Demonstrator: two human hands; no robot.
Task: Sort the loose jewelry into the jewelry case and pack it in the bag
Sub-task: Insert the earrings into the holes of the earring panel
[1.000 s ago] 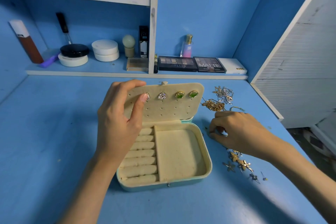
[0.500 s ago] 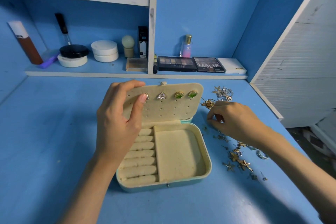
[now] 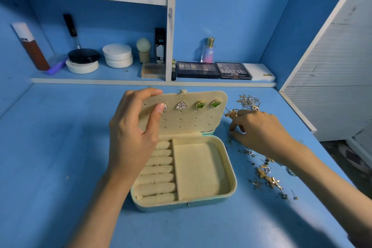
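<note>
Right hand [image 3: 263, 133] shifted up from lower scatter to beside gold chain [image 3: 231, 114], fingertips curled onto table [image 3: 50, 147] just beside case [image 3: 233, 175]; pinching anything, cannot tell. Left hand [image 3: 132, 135] still gripping lid [image 3: 191, 123]. Loose jewelry [image 3: 267, 179] still outside; next piece not yet picked.

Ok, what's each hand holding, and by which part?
The left hand grips the jewelry case lid by its upper left corner, thumb on the padded inside. The right hand is curled over the loose jewelry; any hold is hidden.
</note>
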